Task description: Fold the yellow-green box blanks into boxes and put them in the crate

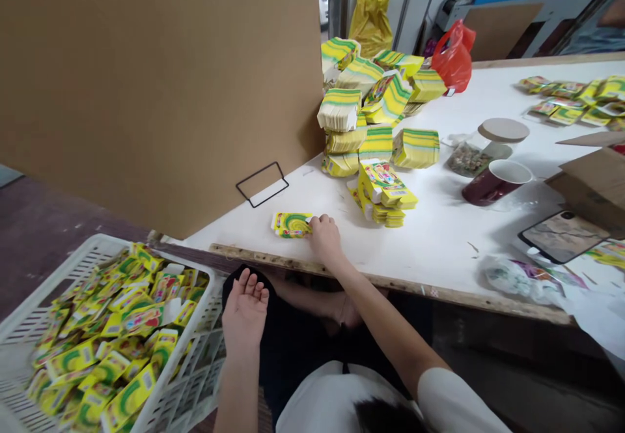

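Note:
A small flat yellow-green carton (pixel 291 224) lies on the white table near its front edge. My right hand (pixel 325 236) has its fingers closed at the carton's right end. Palm up, my left hand (pixel 247 299) is held above my lap, fingers loosely curled and apart, with nothing in it. A short pile of flattened yellow cartons (pixel 385 192) sits to the right of my right hand. Behind it rise stacked bundles of flat cartons (pixel 375 107). On my left, a white plastic crate (pixel 188 329) is filled with many folded yellow boxes (pixel 117 335).
A large cardboard sheet (pixel 161 81) stands upright at the left, with a black wire frame (pixel 262 184) by it. To the right are a maroon mug (pixel 493 184), a lidded jar (pixel 476 153), a phone (pixel 564 234) and a cardboard box (pixel 593 179). A red bag (pixel 454 58) sits farther back.

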The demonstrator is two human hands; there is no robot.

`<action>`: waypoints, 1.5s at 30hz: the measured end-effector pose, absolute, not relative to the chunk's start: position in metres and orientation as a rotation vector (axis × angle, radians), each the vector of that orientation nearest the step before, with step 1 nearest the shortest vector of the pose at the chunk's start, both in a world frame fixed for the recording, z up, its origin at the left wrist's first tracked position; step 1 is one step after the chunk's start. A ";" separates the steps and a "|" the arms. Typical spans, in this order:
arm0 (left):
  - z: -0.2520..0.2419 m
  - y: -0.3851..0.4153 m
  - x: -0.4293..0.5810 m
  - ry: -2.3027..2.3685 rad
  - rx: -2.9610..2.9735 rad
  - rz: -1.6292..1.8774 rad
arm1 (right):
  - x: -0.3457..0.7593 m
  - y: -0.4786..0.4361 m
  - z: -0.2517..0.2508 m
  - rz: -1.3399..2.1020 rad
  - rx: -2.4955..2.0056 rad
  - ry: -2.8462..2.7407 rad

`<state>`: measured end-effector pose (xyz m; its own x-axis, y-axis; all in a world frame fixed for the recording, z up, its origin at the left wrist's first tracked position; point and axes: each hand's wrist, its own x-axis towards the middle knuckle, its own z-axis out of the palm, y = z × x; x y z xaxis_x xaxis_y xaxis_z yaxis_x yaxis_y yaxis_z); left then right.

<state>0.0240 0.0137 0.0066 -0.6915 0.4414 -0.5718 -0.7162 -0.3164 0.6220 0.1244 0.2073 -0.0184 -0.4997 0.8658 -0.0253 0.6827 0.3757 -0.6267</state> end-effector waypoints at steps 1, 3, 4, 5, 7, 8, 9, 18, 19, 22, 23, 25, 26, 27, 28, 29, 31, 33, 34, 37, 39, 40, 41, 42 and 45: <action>0.005 0.014 0.026 1.193 -0.373 2.038 | 0.125 0.207 -0.019 0.842 -1.353 -2.331; 0.001 0.014 0.030 1.217 -0.335 2.011 | 0.127 0.207 -0.020 0.855 -1.324 -2.315; -0.002 0.014 0.033 1.224 -0.305 1.993 | 0.128 0.207 -0.019 0.869 -1.304 -2.301; -0.005 0.014 0.037 1.228 -0.266 1.971 | 0.129 0.206 -0.019 0.891 -1.280 -2.286; -0.011 0.015 0.043 1.228 -0.174 1.913 | 0.132 0.204 -0.015 0.955 -1.214 -2.250; -0.013 0.016 0.046 1.226 -0.126 1.886 | 0.135 0.201 -0.012 0.997 -1.170 -2.229; -0.015 0.018 0.048 1.223 -0.081 1.871 | 0.138 0.196 -0.008 1.044 -1.116 -2.209; 0.006 0.029 0.062 1.319 0.314 2.158 | 0.175 0.123 0.018 1.603 -0.387 -2.151; 0.008 0.029 0.065 1.345 0.361 2.180 | 0.177 0.121 0.018 1.657 -0.370 -2.100; 0.007 0.025 0.073 1.387 0.436 2.176 | 0.179 0.121 0.017 1.841 -0.329 -1.941; 0.006 0.025 0.074 1.389 0.443 2.161 | 0.180 0.122 0.016 1.899 -0.311 -1.911; 0.005 0.025 0.075 1.368 0.448 2.164 | 0.179 0.120 0.013 1.985 -0.276 -1.899; 0.005 0.027 0.075 1.348 0.445 2.192 | 0.178 0.118 0.011 2.018 -0.260 -1.898; 0.006 0.029 0.074 1.322 0.442 2.234 | 0.177 0.115 0.009 2.044 -0.248 -1.889; 0.008 0.032 0.073 1.302 0.433 2.279 | 0.175 0.111 0.007 2.063 -0.247 -1.876; 0.010 0.035 0.072 1.293 0.418 2.317 | 0.173 0.107 0.005 2.075 -0.261 -1.863; 0.013 0.040 0.070 1.319 0.382 2.326 | 0.169 0.101 0.002 2.072 -0.337 -1.819; 0.015 0.043 0.069 1.369 0.367 2.279 | 0.167 0.101 -0.001 2.008 -0.427 -1.763; 0.014 0.043 0.069 1.394 0.370 2.254 | 0.167 0.103 -0.002 1.950 -0.461 -1.742; 0.008 0.038 0.069 1.479 0.372 2.225 | 0.171 0.115 0.001 1.765 -0.505 -1.746; 0.002 0.035 0.069 1.537 0.358 2.241 | 0.175 0.123 0.005 1.703 -0.516 -1.786; 0.000 0.034 0.068 1.557 0.353 2.247 | 0.177 0.126 0.007 1.683 -0.518 -1.804; 0.000 0.033 0.067 1.567 0.354 2.245 | 0.179 0.129 0.009 1.663 -0.522 -1.815; 0.000 0.033 0.066 1.568 0.358 2.242 | 0.182 0.133 0.012 1.648 -0.526 -1.813; 0.014 0.027 0.055 1.531 0.395 2.255 | 0.193 0.145 0.018 1.448 -0.543 -1.895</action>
